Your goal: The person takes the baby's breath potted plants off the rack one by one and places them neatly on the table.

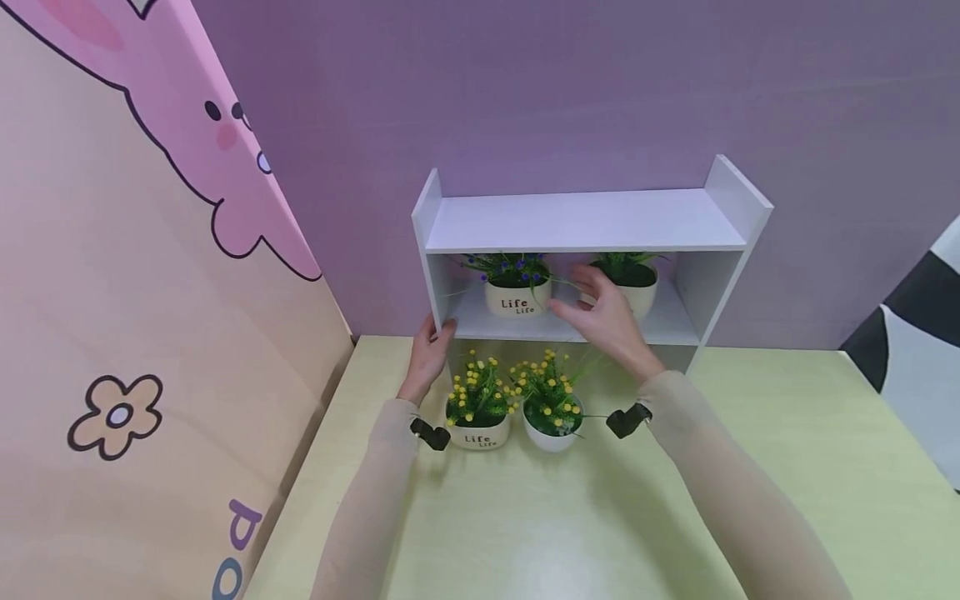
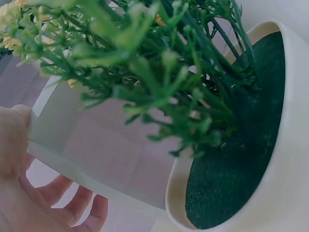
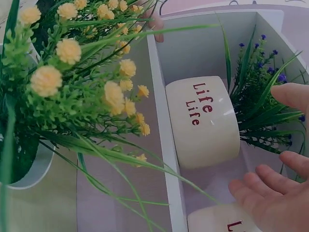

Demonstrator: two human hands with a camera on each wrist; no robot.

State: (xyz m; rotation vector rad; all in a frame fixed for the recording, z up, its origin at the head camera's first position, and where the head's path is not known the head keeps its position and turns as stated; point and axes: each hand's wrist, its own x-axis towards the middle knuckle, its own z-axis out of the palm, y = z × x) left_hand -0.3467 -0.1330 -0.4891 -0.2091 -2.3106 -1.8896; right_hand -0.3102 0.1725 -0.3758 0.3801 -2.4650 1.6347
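Note:
A white two-tier shelf [image 1: 585, 221] stands against the purple wall. My left hand [image 1: 427, 360] grips the lower part of its left side panel, fingers behind the board and thumb in front in the left wrist view. On the middle board sit a cream pot with blue-purple flowers [image 1: 517, 298] and, to its right, a cream pot of green leaves [image 1: 637, 293]. My right hand [image 1: 609, 321] reaches in between them, fingers spread and holding nothing. Its fingertips overlap the right-hand pot in the right wrist view, where purple-flowered leaves [image 3: 270, 92] show near the thumb.
In front of the shelf, on the pale table [image 1: 540, 525], stand a cream oval pot with yellow flowers [image 1: 478, 435] and a white round pot with yellow flowers [image 1: 551, 435], between my forearms. A decorated panel [image 1: 150, 333] borders the left side; a black-and-white item [image 1: 922, 308] is at right.

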